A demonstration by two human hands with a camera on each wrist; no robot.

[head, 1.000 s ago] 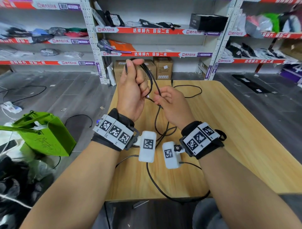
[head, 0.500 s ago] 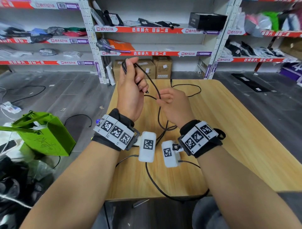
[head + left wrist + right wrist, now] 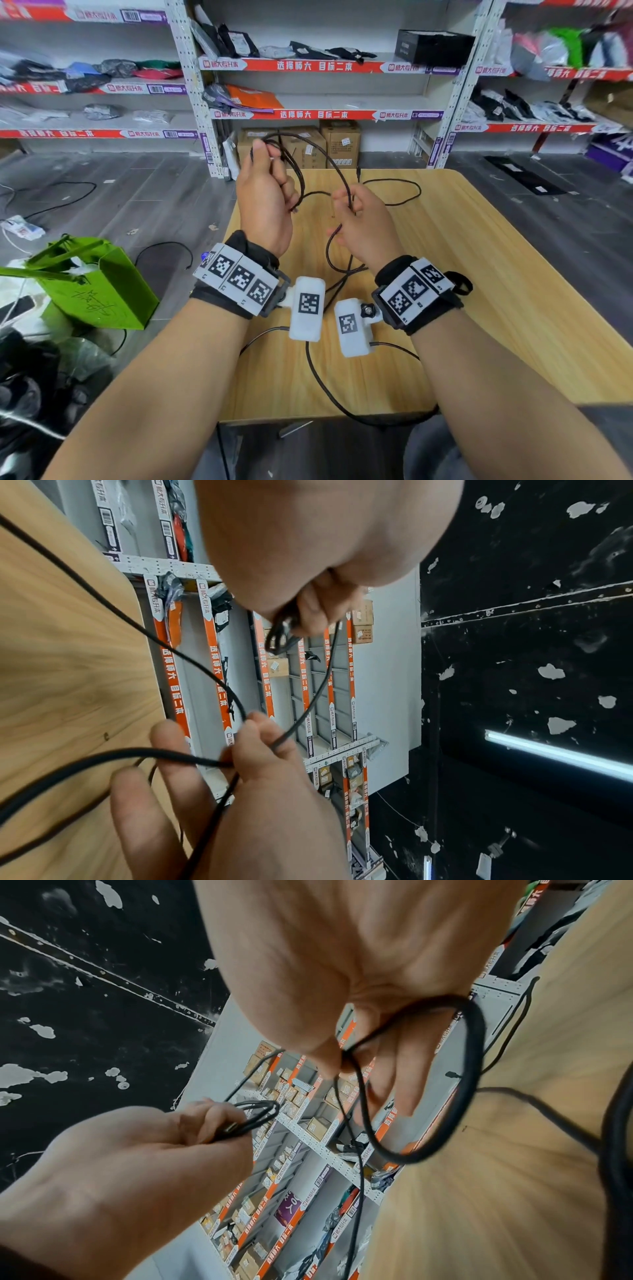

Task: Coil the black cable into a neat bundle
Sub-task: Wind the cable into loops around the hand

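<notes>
Change: since the earlier frame our hands have drawn apart, and the strand between them now arcs wide.
Left hand [image 3: 265, 202]: we raise it above the table [image 3: 513, 308], fingers curled round the loops already gathered, so the coil hangs free and keeps its shape.
Right hand [image 3: 363, 222]: thumb and fingers pinch one strand of the cable [image 3: 337, 171], so we can feed slack and set the size of the next loop.
Cable location: partly looped in the left hand, partly spanning to the right; the remainder trails over the far side of the table.
Progress: we judge the coil to be only a few turns in, with loose length left.
Next: carry the pinched strand to the left hand.
</notes>
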